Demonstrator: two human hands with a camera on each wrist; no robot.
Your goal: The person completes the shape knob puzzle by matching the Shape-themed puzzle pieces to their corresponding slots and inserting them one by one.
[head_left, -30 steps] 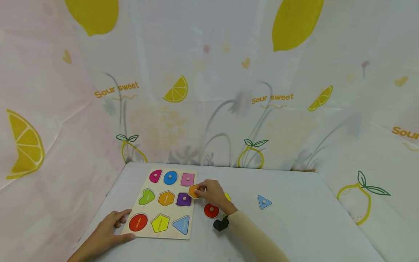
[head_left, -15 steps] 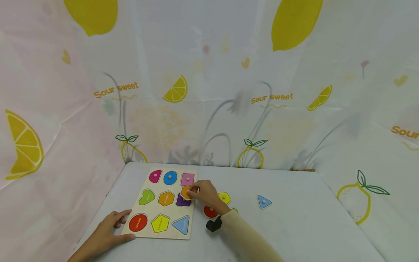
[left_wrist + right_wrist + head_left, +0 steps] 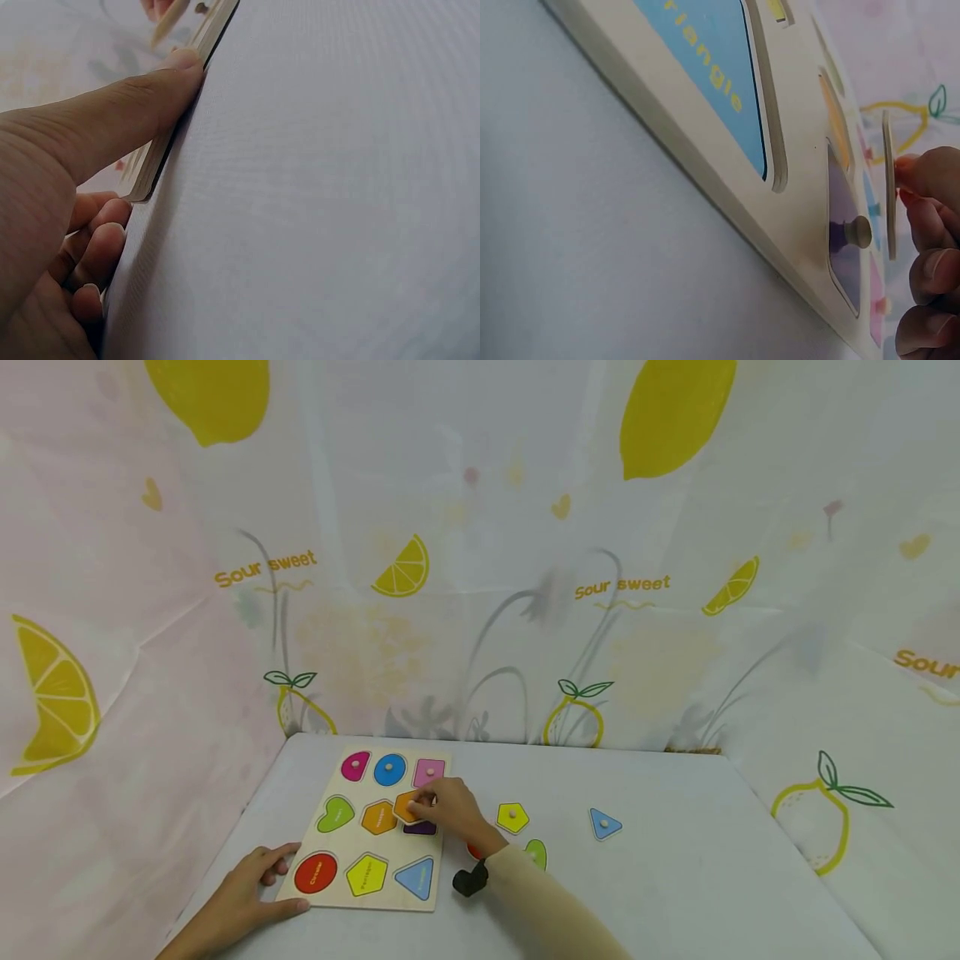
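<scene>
one board (image 3: 347, 842), nine pieces (image 3: 402, 804)

Head view: purple piece (image 3: 420, 829) partly covered by orange hexagon piece (image 3: 404, 807) and right hand (image 3: 447, 806); red piece (image 3: 473, 850) largely hidden behind the wrist (image 3: 491, 841), green piece (image 3: 537, 854) partly behind the sleeve (image 3: 543, 897). Right wrist view: blue triangle recess (image 3: 712, 82) cut off by the upper edge, right hand by the right edge.

The head view looks forward and down over the plain white counter (image 3: 675, 877) from farther back; both wrist views sit close and low, skimming the flat pale-wood shape board (image 3: 352, 844) I spot in all three.
</scene>
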